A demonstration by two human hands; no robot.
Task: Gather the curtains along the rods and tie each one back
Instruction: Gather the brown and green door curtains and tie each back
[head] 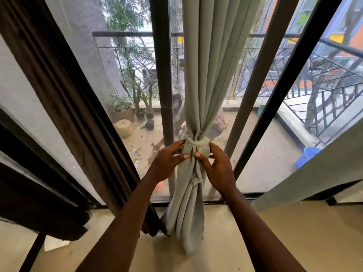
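Observation:
A pale green curtain (208, 65) hangs in the middle of the glass door, gathered into a narrow bunch. A band of the same cloth (197, 142) is wrapped and knotted around it at waist height. My left hand (170, 158) and my right hand (215, 165) hold the bunch just under the knot, thumbs pressed on the front, fingers curled around the sides. A dark brown curtain (64, 91) hangs loose at the left. Another pale green curtain (318, 173) slants across the right edge.
Black door frames (160, 75) stand beside the bunch. Outside lie a balcony with potted plants (137, 107), a blue bucket (307, 156) and a metal railing. A dark brown cloth covers furniture (39, 203) at the lower left. Beige floor lies below.

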